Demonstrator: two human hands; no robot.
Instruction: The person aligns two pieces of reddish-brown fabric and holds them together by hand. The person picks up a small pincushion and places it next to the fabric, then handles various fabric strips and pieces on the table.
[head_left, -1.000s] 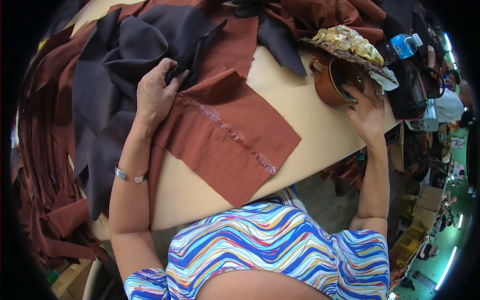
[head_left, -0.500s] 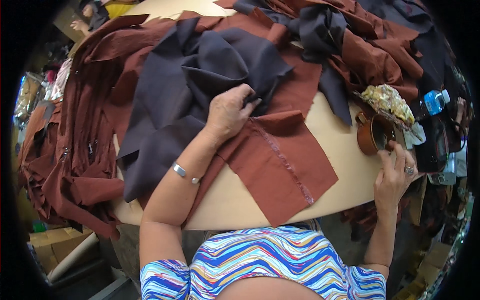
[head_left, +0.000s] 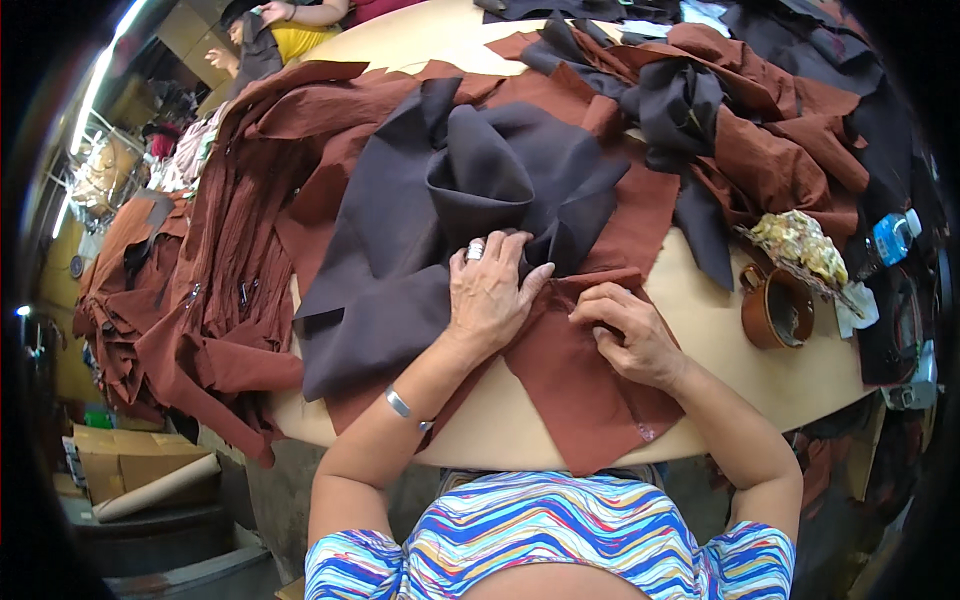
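My left hand (head_left: 492,292) lies on the dark grey fabric (head_left: 380,235), fingers stretched and thumb out toward the top of a reddish-brown cloth panel (head_left: 560,385). It wears a ring, and a metal cuff is on the wrist. Just to its right, my right hand (head_left: 635,338) rests on the same panel with its fingers bent and drawn together. Whatever may be in those fingertips is hidden. Part of a pale, shiny strip shows at the panel's lower right corner. A brown cup (head_left: 757,318) stands on the table (head_left: 720,370) to the right.
Brown garment pieces (head_left: 215,240) are heaped at the left, partly over the edge. More brown and dark cloth (head_left: 770,140) is bunched at the far right. Beside the cup are a crusted, yellowish lump (head_left: 800,250) and a plastic bottle (head_left: 893,240). Another person (head_left: 300,30) is at the far left.
My right hand has left the cup and come left onto the brown panel, next to my left hand. The left hand has flattened out. The whole view has shifted slightly.
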